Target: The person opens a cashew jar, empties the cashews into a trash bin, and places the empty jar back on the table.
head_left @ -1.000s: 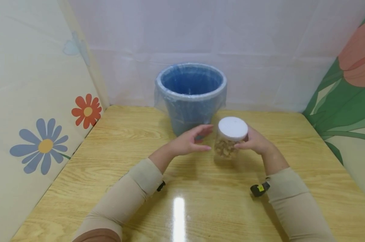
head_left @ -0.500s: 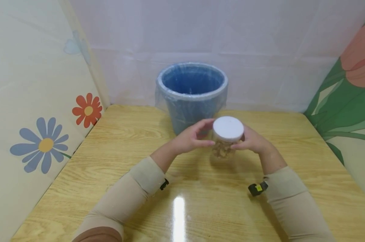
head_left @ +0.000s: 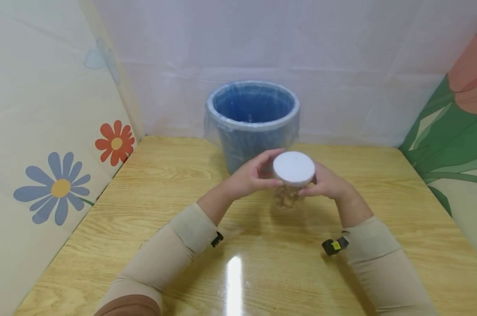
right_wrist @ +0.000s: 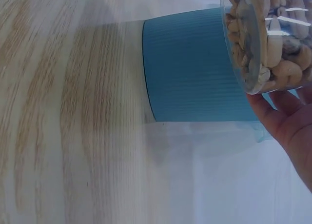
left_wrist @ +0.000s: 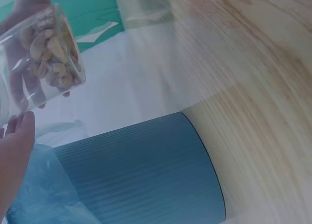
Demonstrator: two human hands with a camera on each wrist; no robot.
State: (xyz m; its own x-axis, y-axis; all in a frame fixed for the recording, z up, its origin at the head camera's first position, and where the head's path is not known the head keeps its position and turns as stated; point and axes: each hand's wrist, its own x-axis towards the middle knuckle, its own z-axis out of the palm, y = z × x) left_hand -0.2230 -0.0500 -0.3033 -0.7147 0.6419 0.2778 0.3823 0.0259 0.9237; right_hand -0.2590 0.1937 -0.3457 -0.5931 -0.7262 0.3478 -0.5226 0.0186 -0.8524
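Observation:
A clear jar (head_left: pixel 287 197) of cashews (left_wrist: pixel 51 55) with a white lid (head_left: pixel 294 167) is held up off the table, upright and in front of the bin. My right hand (head_left: pixel 329 182) grips its right side, thumb in front and fingers behind. On the other side, my left hand (head_left: pixel 248 177) curls round the upper part, its thumb just below the lid's edge. In the right wrist view, the fingers (right_wrist: pixel 273 114) lie against the wall of the jar near its bottom. The left fingertips (left_wrist: pixel 24 124) meet the jar close to the lid end.
Behind the hands stands a blue bin (head_left: pixel 242 147) lined with a clear plastic bag (head_left: pixel 211 127). It rests on the wood-grain table (head_left: pixel 175 175), near the white backdrop (head_left: pixel 341 87). Flower-print sheets (head_left: pixel 56 109) rise at both sides.
The jar has moved left in my right hand. My left hand, apart from it a second ago, has come up to the jar and now holds it too.

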